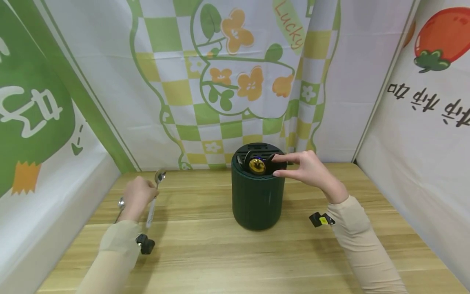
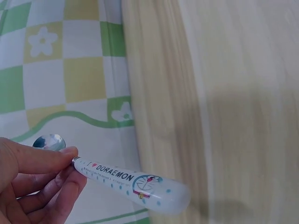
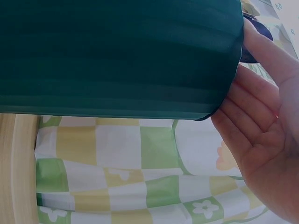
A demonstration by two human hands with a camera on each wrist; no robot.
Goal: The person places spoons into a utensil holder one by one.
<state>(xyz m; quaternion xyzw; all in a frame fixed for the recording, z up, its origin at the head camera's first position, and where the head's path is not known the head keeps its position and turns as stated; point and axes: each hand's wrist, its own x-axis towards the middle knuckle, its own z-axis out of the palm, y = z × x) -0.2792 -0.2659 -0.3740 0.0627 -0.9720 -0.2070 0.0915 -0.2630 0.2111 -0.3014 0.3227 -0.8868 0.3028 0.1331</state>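
My left hand (image 1: 137, 196) pinches a metal spoon (image 1: 151, 208) between thumb and fingers, near the top of its white handle. In the left wrist view the spoon's handle (image 2: 133, 182) shows blue dots and the word DORAEMON; its bowl is partly behind the fingers. My right hand (image 1: 306, 169) is at the right rim of a dark green utensil holder (image 1: 257, 202), thumb and index finger apart and nearly straight. Close by the fingertips, a gold round utensil head (image 1: 257, 165) and dark utensils stand in the holder. In the right wrist view a dark blue piece (image 3: 259, 35) shows beyond the thumb.
Another shiny spoon (image 1: 121, 203) is partly visible beyond the left wrist. The holder stands on a wooden table (image 1: 205, 257). Behind it hangs a checked, flowered curtain (image 1: 205, 122), with white printed cloth (image 1: 415, 163) along the right side.
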